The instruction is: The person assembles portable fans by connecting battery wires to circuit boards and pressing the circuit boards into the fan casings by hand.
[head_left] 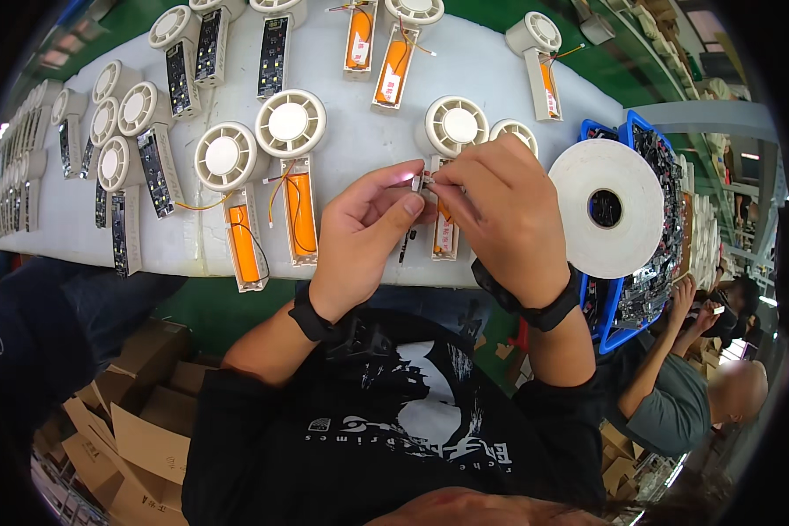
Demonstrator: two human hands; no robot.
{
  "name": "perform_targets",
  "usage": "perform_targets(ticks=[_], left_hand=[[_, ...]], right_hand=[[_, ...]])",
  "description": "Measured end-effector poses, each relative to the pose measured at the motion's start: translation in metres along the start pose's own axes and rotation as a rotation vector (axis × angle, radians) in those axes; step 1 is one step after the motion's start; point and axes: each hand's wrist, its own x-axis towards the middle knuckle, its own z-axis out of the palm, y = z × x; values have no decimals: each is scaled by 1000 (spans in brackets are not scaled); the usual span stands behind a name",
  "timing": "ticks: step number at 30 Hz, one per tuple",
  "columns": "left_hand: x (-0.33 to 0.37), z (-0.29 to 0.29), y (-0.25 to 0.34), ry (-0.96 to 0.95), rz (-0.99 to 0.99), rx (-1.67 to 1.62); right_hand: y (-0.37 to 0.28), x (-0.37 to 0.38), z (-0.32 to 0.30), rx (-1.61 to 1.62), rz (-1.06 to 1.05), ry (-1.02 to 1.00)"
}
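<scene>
My left hand [368, 230] is closed in a pinch on a small circuit board [418, 184], seen nearly edge-on. A bright light glows beside its fingertips. From the other side, my right hand [510, 197] has its fingers pressed together at the board's edge; what they grip is too small to make out. Beneath my hands lies a white fan-shaped housing [456, 125], its orange battery [445, 235] partly covered by my fingers. To the left, two similar housings [226, 156] [291, 123] lie with orange batteries and loose thin wires showing.
Farther left stand several housings with black circuit boards [156, 171]. More battery housings [396, 70] lie at the back. At right, a large white tape roll [570, 210] rests against a blue crate [618, 340] full of boards. A co-worker [684, 399] sits beyond; cardboard boxes [140, 438] are at lower left.
</scene>
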Motion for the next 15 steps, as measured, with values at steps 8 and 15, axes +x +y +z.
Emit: perform_targets(ticks=[8,15], left_hand=[[0,-2,-3,-24,35,-18],[0,-4,2,-72,-25,25]], right_hand=[[-1,-1,-3,-81,-87,-26],[16,16,-20,13,-195,-199]])
